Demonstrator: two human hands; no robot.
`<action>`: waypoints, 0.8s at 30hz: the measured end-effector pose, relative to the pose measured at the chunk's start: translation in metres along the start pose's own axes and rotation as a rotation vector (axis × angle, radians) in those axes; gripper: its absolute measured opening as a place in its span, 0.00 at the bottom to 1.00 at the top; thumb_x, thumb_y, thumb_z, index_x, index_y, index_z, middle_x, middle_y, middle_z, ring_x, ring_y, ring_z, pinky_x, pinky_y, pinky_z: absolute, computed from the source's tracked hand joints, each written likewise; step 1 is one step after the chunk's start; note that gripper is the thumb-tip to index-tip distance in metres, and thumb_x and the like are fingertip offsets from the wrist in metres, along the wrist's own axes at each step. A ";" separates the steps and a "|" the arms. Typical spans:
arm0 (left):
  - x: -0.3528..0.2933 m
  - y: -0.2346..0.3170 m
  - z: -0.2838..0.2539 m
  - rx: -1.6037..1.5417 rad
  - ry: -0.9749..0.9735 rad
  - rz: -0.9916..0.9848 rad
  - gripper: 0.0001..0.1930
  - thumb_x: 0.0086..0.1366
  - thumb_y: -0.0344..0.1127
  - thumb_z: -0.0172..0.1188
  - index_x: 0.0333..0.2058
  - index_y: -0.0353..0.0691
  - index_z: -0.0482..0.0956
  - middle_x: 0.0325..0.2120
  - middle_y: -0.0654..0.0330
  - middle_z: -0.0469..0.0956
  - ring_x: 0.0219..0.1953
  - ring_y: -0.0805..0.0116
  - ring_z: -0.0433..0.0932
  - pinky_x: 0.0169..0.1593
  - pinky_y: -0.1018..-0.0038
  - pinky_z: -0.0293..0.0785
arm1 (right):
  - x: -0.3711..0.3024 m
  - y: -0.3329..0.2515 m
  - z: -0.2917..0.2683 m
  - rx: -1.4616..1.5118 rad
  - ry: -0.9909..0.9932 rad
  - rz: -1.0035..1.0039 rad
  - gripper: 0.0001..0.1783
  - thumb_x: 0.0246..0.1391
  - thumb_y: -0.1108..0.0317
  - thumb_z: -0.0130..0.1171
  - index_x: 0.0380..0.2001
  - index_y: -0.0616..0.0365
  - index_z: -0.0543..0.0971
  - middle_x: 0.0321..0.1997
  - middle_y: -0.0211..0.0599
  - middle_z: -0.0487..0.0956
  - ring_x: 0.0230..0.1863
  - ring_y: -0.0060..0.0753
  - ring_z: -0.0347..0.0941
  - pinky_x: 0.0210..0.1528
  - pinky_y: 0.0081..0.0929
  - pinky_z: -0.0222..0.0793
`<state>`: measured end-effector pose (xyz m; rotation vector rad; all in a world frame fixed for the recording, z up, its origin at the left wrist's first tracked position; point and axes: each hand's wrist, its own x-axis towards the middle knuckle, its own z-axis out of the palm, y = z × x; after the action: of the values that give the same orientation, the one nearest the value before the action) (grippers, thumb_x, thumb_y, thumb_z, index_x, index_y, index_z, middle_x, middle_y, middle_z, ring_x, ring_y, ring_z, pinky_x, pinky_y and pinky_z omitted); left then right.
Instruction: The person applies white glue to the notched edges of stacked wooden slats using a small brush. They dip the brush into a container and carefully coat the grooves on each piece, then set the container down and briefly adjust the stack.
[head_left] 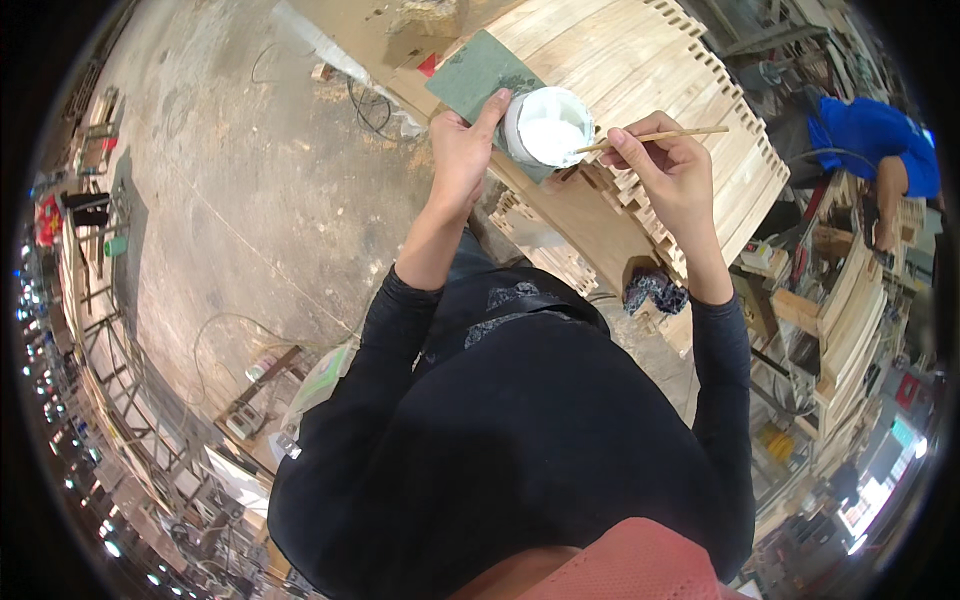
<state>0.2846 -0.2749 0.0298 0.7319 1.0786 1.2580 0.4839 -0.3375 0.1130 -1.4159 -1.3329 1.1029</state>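
Note:
My left hand (462,155) is closed around the side of a round white tub (545,102), its thumb at the rim. Thick white paste (552,142) partly fills the tub. Between the fingers of my right hand (668,170) is a thin wooden stick (702,131), whose lower end reaches the tub's right edge by the paste. Under and behind the tub lies a flat green board (482,75). To the right spread light wooden strips (620,50) set side by side, with notched ends.
A crumpled dark patterned cloth (655,290) lies by the near end of the wood. Black cable (370,105) loops on the concrete floor (250,180) at left. At far right, a person in a blue shirt (870,140) works beside stacked timber (850,310).

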 end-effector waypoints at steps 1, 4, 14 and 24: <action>0.002 0.002 -0.004 -0.011 0.007 -0.004 0.10 0.59 0.33 0.63 0.33 0.29 0.81 0.26 0.60 0.80 0.23 0.77 0.75 0.24 0.79 0.70 | 0.004 0.001 0.005 0.049 -0.002 0.013 0.09 0.57 0.69 0.59 0.32 0.66 0.77 0.31 0.37 0.80 0.34 0.24 0.78 0.36 0.19 0.75; 0.010 0.008 -0.017 0.002 0.048 -0.021 0.10 0.60 0.33 0.63 0.33 0.29 0.81 0.27 0.59 0.81 0.24 0.77 0.76 0.26 0.79 0.71 | 0.022 0.004 0.017 0.187 -0.001 0.079 0.08 0.58 0.69 0.58 0.33 0.64 0.76 0.33 0.40 0.80 0.35 0.26 0.79 0.37 0.20 0.75; 0.048 0.017 -0.070 -0.038 0.135 0.041 0.11 0.60 0.34 0.64 0.32 0.29 0.81 0.28 0.59 0.81 0.26 0.78 0.76 0.28 0.79 0.71 | 0.078 0.015 0.063 0.452 0.034 0.280 0.11 0.57 0.65 0.59 0.39 0.60 0.74 0.38 0.43 0.81 0.38 0.30 0.79 0.39 0.22 0.76; 0.074 0.017 -0.094 -0.038 0.130 0.022 0.12 0.59 0.35 0.65 0.31 0.28 0.81 0.27 0.59 0.81 0.26 0.78 0.76 0.30 0.80 0.71 | 0.116 0.031 0.083 0.424 -0.017 0.445 0.12 0.57 0.63 0.60 0.36 0.61 0.74 0.39 0.47 0.80 0.38 0.31 0.80 0.39 0.21 0.77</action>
<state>0.1884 -0.2109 -0.0052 0.6416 1.1514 1.3559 0.4136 -0.2213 0.0602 -1.4070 -0.7405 1.5815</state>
